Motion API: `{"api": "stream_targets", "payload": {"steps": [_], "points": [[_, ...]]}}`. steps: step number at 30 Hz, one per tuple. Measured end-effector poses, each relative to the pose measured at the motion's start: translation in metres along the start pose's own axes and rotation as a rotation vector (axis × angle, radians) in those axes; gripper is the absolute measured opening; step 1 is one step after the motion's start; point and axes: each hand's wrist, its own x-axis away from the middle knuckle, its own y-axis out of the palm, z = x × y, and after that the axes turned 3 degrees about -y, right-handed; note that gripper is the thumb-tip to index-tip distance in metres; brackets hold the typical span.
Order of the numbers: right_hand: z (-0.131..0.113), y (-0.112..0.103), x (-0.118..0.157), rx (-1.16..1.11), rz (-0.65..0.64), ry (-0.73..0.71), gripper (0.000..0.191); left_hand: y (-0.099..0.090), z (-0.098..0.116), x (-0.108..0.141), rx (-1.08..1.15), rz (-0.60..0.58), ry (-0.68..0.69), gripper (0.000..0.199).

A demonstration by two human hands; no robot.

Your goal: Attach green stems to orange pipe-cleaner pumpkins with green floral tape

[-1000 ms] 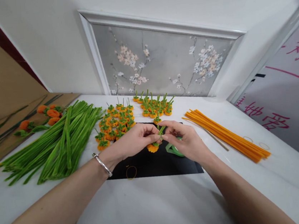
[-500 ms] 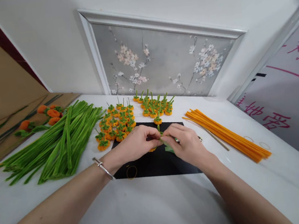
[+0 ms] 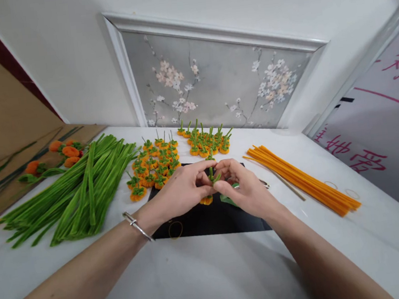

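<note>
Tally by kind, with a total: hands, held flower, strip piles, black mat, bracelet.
Hands: 2 (left hand, right hand)
Held flower: 1
Strip piles: 2 (green pile, orange pile)
Mat: 1
Bracelet: 1
Total: 7

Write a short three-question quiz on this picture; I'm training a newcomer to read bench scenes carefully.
1. True or false: the bundle of straight, fuzzy orange sticks lies to the right of the flat black sheet.
2. Which wrist wears the silver metal bracelet? A) left B) right C) both
3. Fill in: the small fuzzy flower between the left hand and the right hand has an orange head and a ____ stem.

Key: 1. True. 2. A. 3. Green.
</note>
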Motion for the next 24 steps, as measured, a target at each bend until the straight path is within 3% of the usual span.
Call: {"api": "stream_targets", "payload": {"steps": [7,13,19,24], "points": [[0.006,-0.005,-0.002,-0.305,-0.125,0.156,0.025,-0.006,-0.005,-0.005,0.299,-0.156,-0.065,0.055],[0.000,-0.008,-0.002,-0.561,-0.175,0.166,0.023,-0.010,0.002,-0.001,0.414,-0.225,-0.076,0.067],[0.002,-0.008,-0.003,-0.559,-0.038,0.138,0.016,-0.016,0.007,0.002,0.370,-0.209,-0.032,0.060],[0.004,-0.005,-0.003,-0.374,0.107,0.120,0.015,-0.001,0.005,-0.001,0.302,-0.056,-0.034,0.064]]}}
